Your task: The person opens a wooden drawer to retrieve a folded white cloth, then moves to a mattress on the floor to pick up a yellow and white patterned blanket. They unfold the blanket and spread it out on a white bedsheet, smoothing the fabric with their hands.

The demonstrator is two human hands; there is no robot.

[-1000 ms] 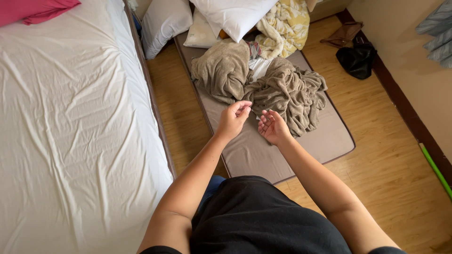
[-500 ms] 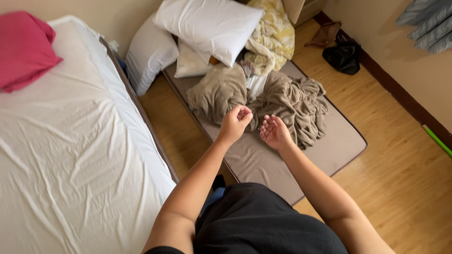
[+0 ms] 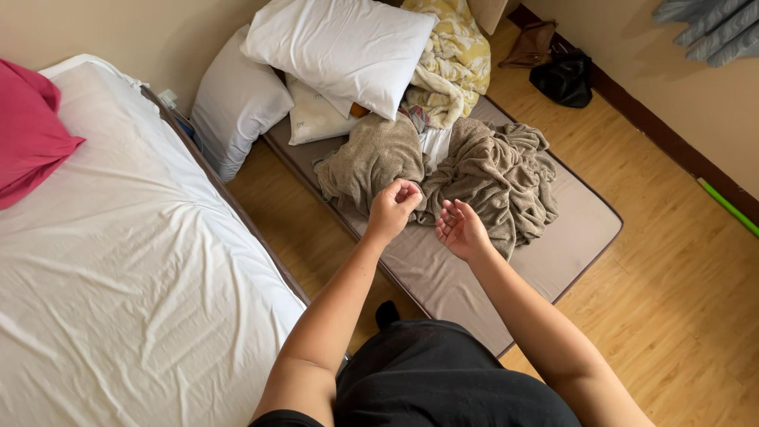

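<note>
Head view, single frame.

Hands, two. Left hand (image 3: 395,207): raised at centre, fingers curled into a loose fist with the tips pinched together; whether anything lies between them cannot be told. Right hand (image 3: 460,229): just beside it at 3 o'clock, palm up, fingers open and slightly cupped, holding nothing visible. Both forearms extend up from 6 o'clock.

Brown blankets (image 3: 474,170), two crumpled heaps: at 12 o'clock of the hands, lying on the floor mattress (image 3: 569,245), one, grey-brown.

White pillows (image 3: 340,47), three, stacked at 11 o'clock.

Yellow patterned blanket (image 3: 455,59), one, at 12 o'clock.

Bed with white sheet (image 3: 118,277), one, at 9 o'clock; pink pillow (image 3: 28,134), one, on it.

Black bag (image 3: 563,79), one, at 1 o'clock.
</note>
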